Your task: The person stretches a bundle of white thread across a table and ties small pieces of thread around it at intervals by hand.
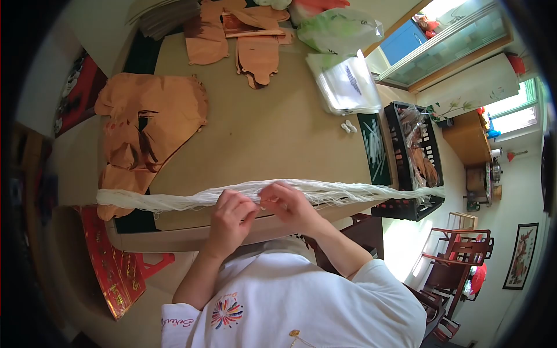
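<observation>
A long bundle of white string [168, 201] lies across the near side of the table, from the left edge to a black crate on the right. At its middle, my left hand [234, 220] has its fingers and thumb pinched together. My right hand [288, 207] is closed too, its fingertips almost touching those of the left. Between the fingertips shows a tiny whitish piece, too small to name. Both hands are in front of the string, which passes behind them.
Orange-brown flat pieces [156, 122] lie at the left and far side of the brown table top [243, 133]. Clear plastic bags [346, 84], a green-white bag [339, 30], small white items [348, 127] and thin white sticks [375, 148] are at the right, near the black crate [396, 124].
</observation>
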{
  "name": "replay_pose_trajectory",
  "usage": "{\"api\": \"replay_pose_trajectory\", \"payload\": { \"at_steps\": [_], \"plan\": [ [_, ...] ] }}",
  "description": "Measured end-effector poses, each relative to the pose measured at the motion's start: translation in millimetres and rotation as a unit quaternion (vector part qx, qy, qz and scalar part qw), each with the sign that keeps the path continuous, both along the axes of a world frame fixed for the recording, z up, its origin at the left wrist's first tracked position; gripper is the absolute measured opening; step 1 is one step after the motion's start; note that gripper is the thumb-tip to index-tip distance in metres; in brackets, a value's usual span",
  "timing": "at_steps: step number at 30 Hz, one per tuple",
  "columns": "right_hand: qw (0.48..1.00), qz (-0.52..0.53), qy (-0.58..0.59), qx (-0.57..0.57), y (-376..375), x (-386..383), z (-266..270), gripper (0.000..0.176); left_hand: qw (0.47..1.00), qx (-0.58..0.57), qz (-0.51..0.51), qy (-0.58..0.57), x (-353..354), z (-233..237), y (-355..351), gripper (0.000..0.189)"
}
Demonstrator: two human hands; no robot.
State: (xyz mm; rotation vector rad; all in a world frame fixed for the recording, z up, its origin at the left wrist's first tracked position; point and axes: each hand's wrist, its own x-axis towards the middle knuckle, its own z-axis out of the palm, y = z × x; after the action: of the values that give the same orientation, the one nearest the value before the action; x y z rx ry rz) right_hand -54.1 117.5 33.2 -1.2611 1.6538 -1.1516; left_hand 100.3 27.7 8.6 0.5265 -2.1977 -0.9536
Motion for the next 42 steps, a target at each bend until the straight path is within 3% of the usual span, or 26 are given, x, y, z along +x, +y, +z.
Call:
{"api": "replay_pose_trajectory", "payload": {
  "at_steps": [2,5,6,7,8,9,10,11,13,16,20,25,29,33,35,38,42],
  "plan": [
    [0.972,0.046,-0.2,0.115,6,-14,-8,0.005,0.999,-0.044,-0.009,0.008,-1,3,4,0.022],
    [0.983,0.029,-0.171,0.065,12,-39,-12,0.009,0.999,-0.024,0.032,0.029,-12,11,11,0.026],
    [0.946,-0.072,-0.316,0.02,10,-60,-18,0.011,0.999,-0.015,0.039,0.03,-13,13,11,0.027],
    [0.876,-0.171,-0.45,-0.027,6,-89,-29,0.013,0.998,-0.006,0.047,0.03,-13,16,10,0.028],
    [0.888,-0.209,-0.384,-0.145,6,-125,-46,0.015,0.998,0.003,0.056,0.03,-13,16,9,0.028],
    [0.962,-0.22,0.085,-0.138,11,-172,-53,0.02,0.998,-0.001,0.053,0.026,-11,14,8,0.028],
    [0.931,-0.294,0.193,-0.1,5,-188,-26,0.017,0.998,-0.006,0.052,0.023,-8,10,6,0.028],
    [0.896,-0.364,0.231,-0.103,5,-224,-41,0.012,0.998,-0.011,0.051,0.018,-5,7,5,0.028],
    [0.873,-0.378,0.307,-0.032,12,-261,-54,0.012,0.998,-0.004,0.061,0.018,-4,7,5,0.022],
    [0.87,-0.306,0.387,0.011,13,-284,-79,0.013,0.998,0.005,0.055,0.006,-5,3,6,0.016],
    [0.844,-0.319,0.431,-0.024,12,-268,-62,0.016,0.999,-0.025,-0.021,-0.038,-15,-10,17,0.01],
    [0.867,-0.314,0.383,-0.058,20,-223,-26,0.015,0.984,-0.105,-0.122,-0.074,-49,-36,36,0.003],
    [0.887,-0.278,0.358,-0.092,31,-172,2,0.013,0.972,-0.177,-0.088,-0.128,-64,-40,36,0.006],
    [0.923,-0.181,0.328,-0.084,46,-118,19,0.014,0.996,-0.009,-0.06,-0.063,-55,-19,21,0.007],
    [0.95,0.019,0.309,-0.032,54,-93,14,0.013,0.998,0.014,-0.034,-0.053,-48,-11,13,0.007],
    [0.915,0.099,0.392,0.022,51,-68,-2,0.011,0.997,0.009,-0.042,-0.058,-41,-9,9,0.009],
    [0.937,0.094,0.333,-0.046,43,-57,-17,0.012,0.995,0.054,-0.064,-0.047,-34,-2,14,0.013]
  ]
}}
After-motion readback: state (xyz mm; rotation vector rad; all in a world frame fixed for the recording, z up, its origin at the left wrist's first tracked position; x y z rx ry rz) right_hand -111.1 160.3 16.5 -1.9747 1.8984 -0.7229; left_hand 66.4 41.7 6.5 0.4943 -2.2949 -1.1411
